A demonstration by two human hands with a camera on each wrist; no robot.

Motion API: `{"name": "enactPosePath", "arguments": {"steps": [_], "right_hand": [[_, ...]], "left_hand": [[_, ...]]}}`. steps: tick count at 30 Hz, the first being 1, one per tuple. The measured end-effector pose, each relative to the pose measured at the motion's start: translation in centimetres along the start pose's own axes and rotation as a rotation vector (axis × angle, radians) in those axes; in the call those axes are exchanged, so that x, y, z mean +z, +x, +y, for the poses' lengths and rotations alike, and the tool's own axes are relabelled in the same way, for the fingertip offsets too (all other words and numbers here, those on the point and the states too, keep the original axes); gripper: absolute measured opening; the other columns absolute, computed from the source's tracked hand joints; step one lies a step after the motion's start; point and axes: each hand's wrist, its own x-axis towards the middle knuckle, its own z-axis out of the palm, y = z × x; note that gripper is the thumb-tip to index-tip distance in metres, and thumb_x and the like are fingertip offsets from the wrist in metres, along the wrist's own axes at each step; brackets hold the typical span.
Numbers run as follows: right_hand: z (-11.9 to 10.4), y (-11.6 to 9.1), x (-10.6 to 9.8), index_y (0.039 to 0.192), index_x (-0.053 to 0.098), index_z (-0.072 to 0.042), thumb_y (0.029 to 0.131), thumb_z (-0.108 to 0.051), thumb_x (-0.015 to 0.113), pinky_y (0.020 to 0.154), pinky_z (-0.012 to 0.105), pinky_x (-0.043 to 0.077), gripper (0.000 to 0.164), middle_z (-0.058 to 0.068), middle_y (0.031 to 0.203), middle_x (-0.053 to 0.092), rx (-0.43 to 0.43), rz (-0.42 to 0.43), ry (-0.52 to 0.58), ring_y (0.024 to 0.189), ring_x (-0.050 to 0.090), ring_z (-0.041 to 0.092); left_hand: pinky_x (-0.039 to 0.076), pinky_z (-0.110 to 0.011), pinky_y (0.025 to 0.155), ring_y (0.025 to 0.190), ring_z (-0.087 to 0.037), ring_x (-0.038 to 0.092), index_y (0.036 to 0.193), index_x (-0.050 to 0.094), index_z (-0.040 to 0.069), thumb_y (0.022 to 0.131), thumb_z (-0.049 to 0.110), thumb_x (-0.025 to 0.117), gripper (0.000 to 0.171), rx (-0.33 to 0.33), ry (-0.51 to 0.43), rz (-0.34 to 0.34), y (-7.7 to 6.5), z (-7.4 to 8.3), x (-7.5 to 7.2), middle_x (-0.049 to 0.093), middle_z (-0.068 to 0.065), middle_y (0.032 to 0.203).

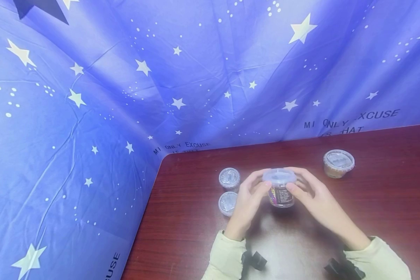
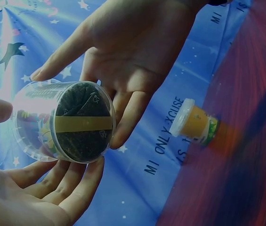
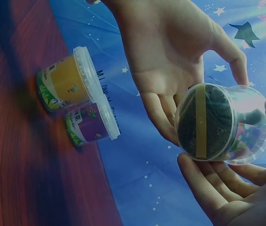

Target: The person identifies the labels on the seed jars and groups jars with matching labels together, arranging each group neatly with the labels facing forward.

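Observation:
A clear plastic cup (image 1: 282,195) with a translucent lid and a dark printed label is held upright between both hands, above the table. My left hand (image 1: 249,199) grips its left side, thumb near the rim. On the opposite side, my right hand (image 1: 318,198) holds it with the thumb at the front just below the lid. The wrist views show fingers of both hands curved about the cup (image 2: 62,123). Through its base I see dark contents and a yellow strip (image 3: 201,121); what the contents are, I cannot tell.
Two small lidded tubs (image 1: 229,178) stand left of the hands, one yellow (image 3: 67,82) and one purple (image 3: 88,123). Another lidded tub (image 1: 338,164) is at the back right. A blue star-patterned cloth (image 1: 210,77) borders the reddish-brown table (image 1: 182,217).

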Motion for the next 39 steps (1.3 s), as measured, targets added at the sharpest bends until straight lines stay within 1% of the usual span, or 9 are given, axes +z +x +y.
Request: {"name": "enactPosePath", "arguments": {"steps": [4, 11, 15, 19, 24, 28, 32, 35, 39], "right_hand": [[-0.13, -0.06, 0.11, 0.143, 0.048, -0.009, 0.102, -0.013, 0.055, 0.094, 0.007, 0.044, 0.042, -0.010, 0.130, 0.060, 0.002, 0.023, -0.008, 0.115, 0.055, -0.009], [-0.22, -0.05, 0.29, 0.140, 0.051, -0.009, 0.100, -0.014, 0.058, 0.090, 0.009, 0.047, 0.040, -0.013, 0.123, 0.063, 0.019, 0.072, -0.023, 0.109, 0.058, -0.008], [-0.23, -0.08, 0.42, 0.140, 0.051, -0.011, 0.099, -0.015, 0.060, 0.088, 0.010, 0.048, 0.042, -0.016, 0.121, 0.064, 0.036, 0.083, -0.027, 0.106, 0.059, -0.007], [-0.18, -0.13, 0.53, 0.140, 0.050, -0.012, 0.099, -0.014, 0.061, 0.086, 0.012, 0.051, 0.043, -0.019, 0.118, 0.065, 0.040, 0.083, -0.021, 0.103, 0.061, -0.005], [-0.19, -0.14, 0.51, 0.141, 0.049, -0.013, 0.099, -0.015, 0.060, 0.086, 0.014, 0.052, 0.043, -0.015, 0.119, 0.065, 0.044, 0.060, -0.005, 0.104, 0.061, -0.004], [-0.13, -0.13, 0.39, 0.142, 0.048, -0.013, 0.100, -0.016, 0.058, 0.087, 0.014, 0.051, 0.043, -0.013, 0.122, 0.063, 0.045, 0.037, -0.012, 0.106, 0.060, -0.005], [0.09, -0.08, 0.25, 0.142, 0.048, -0.011, 0.102, -0.013, 0.055, 0.088, 0.012, 0.050, 0.041, -0.012, 0.122, 0.061, 0.014, 0.020, -0.005, 0.107, 0.059, -0.005], [0.19, -0.04, 0.15, 0.142, 0.048, -0.009, 0.102, -0.010, 0.053, 0.090, 0.010, 0.049, 0.040, -0.015, 0.122, 0.061, -0.008, 0.013, 0.008, 0.108, 0.059, -0.005], [0.08, -0.04, 0.08, 0.143, 0.047, -0.009, 0.103, -0.011, 0.052, 0.091, 0.009, 0.047, 0.040, -0.017, 0.124, 0.061, -0.008, -0.001, 0.013, 0.110, 0.059, -0.006]], "left_hand": [[0.056, -0.028, 0.091, 0.110, -0.016, 0.065, 0.132, 0.060, 0.006, 0.098, 0.016, 0.058, 0.036, -0.002, 0.008, 0.006, -0.01, 0.13, -0.01, 0.065, -0.016, 0.126], [0.055, -0.030, 0.093, 0.105, -0.018, 0.066, 0.128, 0.061, 0.006, 0.095, 0.016, 0.063, 0.035, 0.014, 0.051, 0.084, -0.23, 0.40, 0.36, 0.067, -0.014, 0.120], [0.054, -0.029, 0.093, 0.107, -0.018, 0.065, 0.128, 0.061, 0.010, 0.092, 0.017, 0.068, 0.037, -0.001, 0.073, 0.101, -0.27, 0.46, 0.57, 0.067, -0.008, 0.119], [0.054, -0.029, 0.094, 0.109, -0.020, 0.064, 0.128, 0.061, 0.012, 0.091, 0.016, 0.070, 0.039, -0.005, 0.082, 0.098, -0.25, 0.44, 0.64, 0.067, -0.006, 0.119], [0.054, -0.029, 0.093, 0.110, -0.024, 0.065, 0.129, 0.060, 0.008, 0.091, 0.014, 0.069, 0.039, 0.016, 0.080, 0.092, -0.22, 0.45, 0.56, 0.067, -0.010, 0.120], [0.054, -0.029, 0.094, 0.109, -0.022, 0.065, 0.128, 0.061, 0.008, 0.091, 0.015, 0.068, 0.039, 0.011, 0.073, 0.096, -0.28, 0.46, 0.41, 0.067, -0.010, 0.120], [0.056, -0.028, 0.090, 0.105, -0.017, 0.065, 0.128, 0.061, 0.007, 0.092, 0.015, 0.066, 0.037, 0.004, 0.059, 0.093, -0.27, 0.49, 0.23, 0.067, -0.012, 0.119], [0.056, -0.027, 0.088, 0.103, -0.013, 0.065, 0.129, 0.061, 0.007, 0.093, 0.015, 0.065, 0.036, -0.001, 0.050, 0.081, -0.20, 0.51, 0.10, 0.066, -0.013, 0.120], [0.055, -0.027, 0.090, 0.104, -0.012, 0.065, 0.130, 0.060, 0.009, 0.095, 0.014, 0.063, 0.036, -0.009, 0.033, 0.051, -0.19, 0.55, 0.01, 0.066, -0.013, 0.122]]}}
